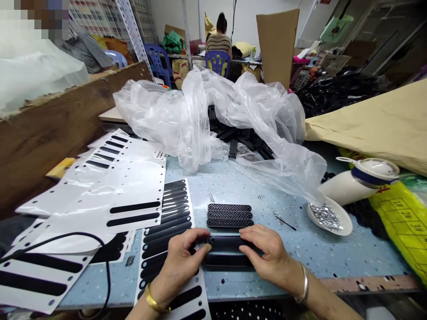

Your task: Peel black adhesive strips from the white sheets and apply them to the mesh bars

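Note:
A long black plastic bar (225,243) with rounded ends lies across the space between my hands. My left hand (182,254) pinches its left end between thumb and fingers, while my right hand (271,254) grips the right end and covers it. Just below, a second black bar (227,262) rests on the table, partly behind my right thumb. Beyond my fingers several black bars with a lattice face (230,216) lie side by side. A white sheet of black oblong stickers (167,229) runs under my left wrist.
Loose sticker sheets (133,186) cover the left side, with a black cable (66,235) over them. Clear plastic bags (196,120) with black parts (248,138) lie behind. At right are a bowl of small metal pieces (327,217), a white bottle (347,184) and a thin black stick (286,223).

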